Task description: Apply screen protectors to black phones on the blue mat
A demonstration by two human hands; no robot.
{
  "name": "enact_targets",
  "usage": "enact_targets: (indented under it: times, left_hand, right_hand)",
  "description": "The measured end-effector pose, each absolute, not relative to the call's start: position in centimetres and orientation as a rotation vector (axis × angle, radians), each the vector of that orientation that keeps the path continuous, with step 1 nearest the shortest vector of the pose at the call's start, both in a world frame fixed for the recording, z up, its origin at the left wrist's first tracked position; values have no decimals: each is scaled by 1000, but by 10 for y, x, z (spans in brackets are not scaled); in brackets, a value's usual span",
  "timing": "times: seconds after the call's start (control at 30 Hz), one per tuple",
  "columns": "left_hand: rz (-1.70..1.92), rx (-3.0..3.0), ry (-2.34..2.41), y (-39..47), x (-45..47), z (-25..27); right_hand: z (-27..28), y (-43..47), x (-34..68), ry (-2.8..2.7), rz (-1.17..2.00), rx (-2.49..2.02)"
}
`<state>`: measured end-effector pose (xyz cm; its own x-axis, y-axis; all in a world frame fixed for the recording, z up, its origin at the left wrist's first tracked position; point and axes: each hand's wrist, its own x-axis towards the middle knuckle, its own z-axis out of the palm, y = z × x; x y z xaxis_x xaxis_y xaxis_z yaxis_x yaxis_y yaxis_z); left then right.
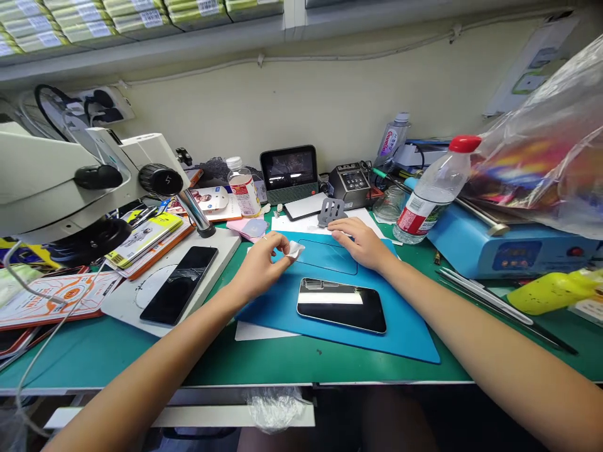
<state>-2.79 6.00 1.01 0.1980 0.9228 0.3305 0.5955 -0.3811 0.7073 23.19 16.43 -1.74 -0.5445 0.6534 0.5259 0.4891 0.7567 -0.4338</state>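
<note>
My left hand pinched crumpled white scrap; right hand, fingers loosely extended, seemingly empty, over blue mat's far edge. Phone lay toward near edge; clear outlined sheet apart beyond. Work looked partway.

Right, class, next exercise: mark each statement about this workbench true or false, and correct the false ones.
1. The left hand pinches a small white piece. True.
2. Both phones lie on the blue mat. False: one phone lies on the blue mat, the other phone on the microscope base.
3. The right hand grips a bottle. False: the right hand is by the grey slotted piece; whether they touch is unclear.
4. The large bottle right of the mat has a red cap. True.
5. The dark-screened display at the back stands left of the microscope. False: the display is to its right.
</note>
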Motion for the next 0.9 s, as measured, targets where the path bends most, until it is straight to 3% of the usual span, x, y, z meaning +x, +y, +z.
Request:
enact_targets:
  times: [0.23,0.67,0.9]
  left_hand:
    - [1027,1985,1404,47,-23,23]
    - [568,2418,1376,41,-5,59]
    - [631,2382,1167,-6,0,48]
  right_hand:
    - [-11,166,243,-2122,340,-898]
    - [-12,174,254,-1999,360,-1028]
    - [-12,171,254,-1959,409,-1118]
